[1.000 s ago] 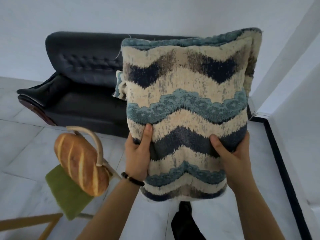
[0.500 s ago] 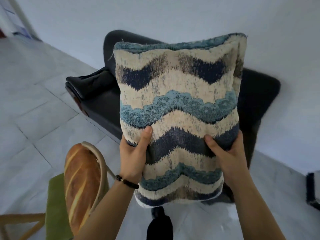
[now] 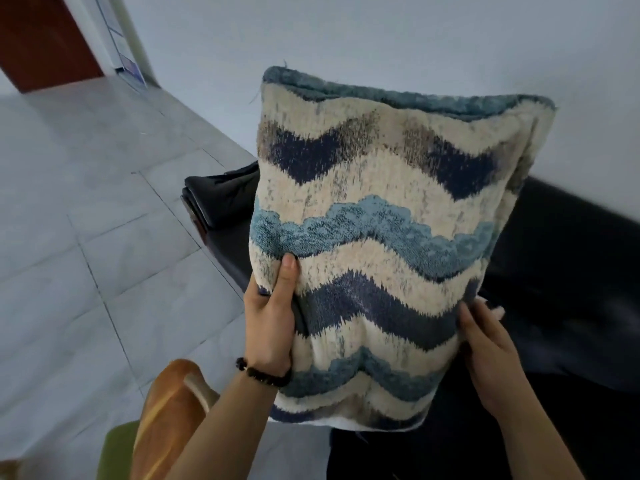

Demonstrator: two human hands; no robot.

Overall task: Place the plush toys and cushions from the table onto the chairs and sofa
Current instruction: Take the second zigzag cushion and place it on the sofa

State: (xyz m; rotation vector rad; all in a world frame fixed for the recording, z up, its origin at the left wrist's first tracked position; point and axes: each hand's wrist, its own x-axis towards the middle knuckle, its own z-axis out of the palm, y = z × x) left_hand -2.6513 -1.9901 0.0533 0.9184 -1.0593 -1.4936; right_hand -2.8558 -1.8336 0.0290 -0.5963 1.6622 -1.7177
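A square cushion (image 3: 381, 209) with cream, navy and teal wave bands is held upright in front of me, over the black leather sofa (image 3: 568, 271). My left hand (image 3: 270, 317) grips its lower left edge, thumb on the front. My right hand (image 3: 485, 348) holds the lower right edge, fingers behind it. A bread-shaped plush toy (image 3: 166, 420) leans on a wooden chair with a green seat pad (image 3: 114, 452) at the bottom left. The cushion hides much of the sofa's seat.
Grey tiled floor (image 3: 86, 237) spreads to the left. The sofa's left armrest (image 3: 218, 199) sticks out toward it. A white wall rises behind the sofa, and a dark red door (image 3: 41, 36) stands at the top left.
The view has swung left and closer to the sofa. The cushion now sits over the sofa's seat, still in both hands; the bread plush has slid to the bottom edge.
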